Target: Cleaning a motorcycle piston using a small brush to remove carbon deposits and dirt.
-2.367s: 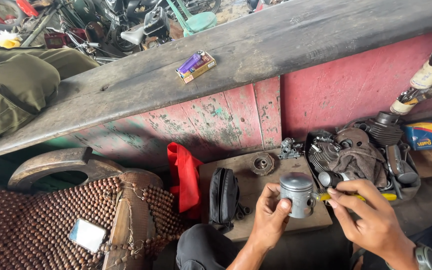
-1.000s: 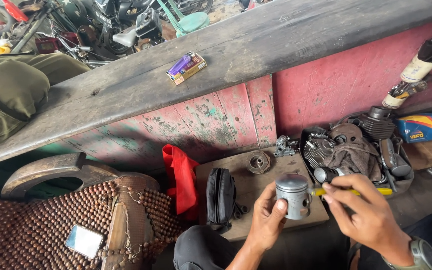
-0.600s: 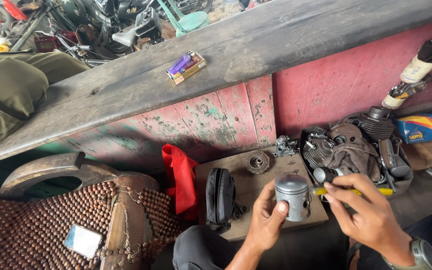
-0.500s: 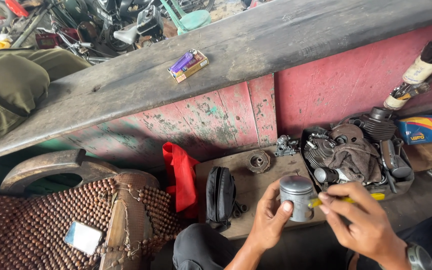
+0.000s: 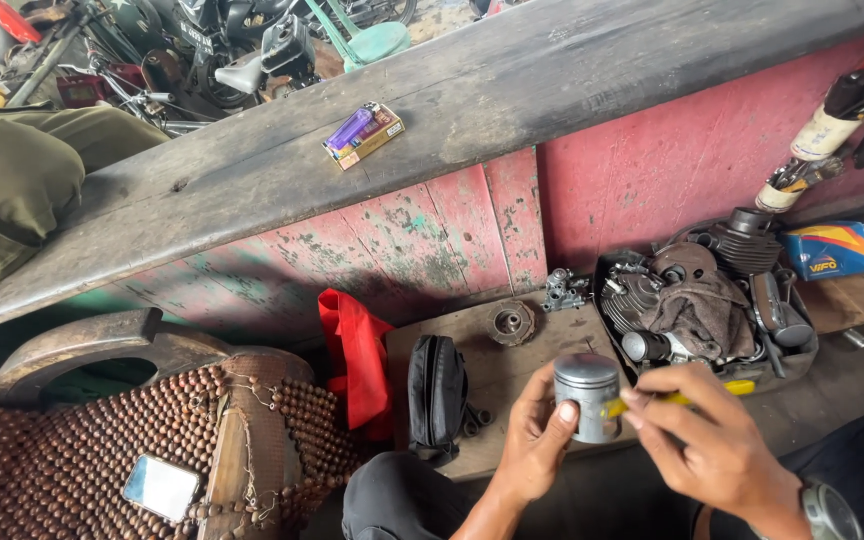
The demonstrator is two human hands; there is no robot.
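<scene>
Piston, a grey metal cylinder, is held upright above the low wooden board, pinched at its skirt by the left hand; it looks rigid, smooth, probably slippery. The right hand grips a yellow-handled tool against its side. Beyond, a purple lighter on a small orange packet lies on the plank; a blue-and-orange box sits far right.

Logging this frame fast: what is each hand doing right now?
Left hand: closed around the grey metal piston, holding it upright.
Right hand: pinching a thin yellow tool, its tip at the piston's side.
</scene>
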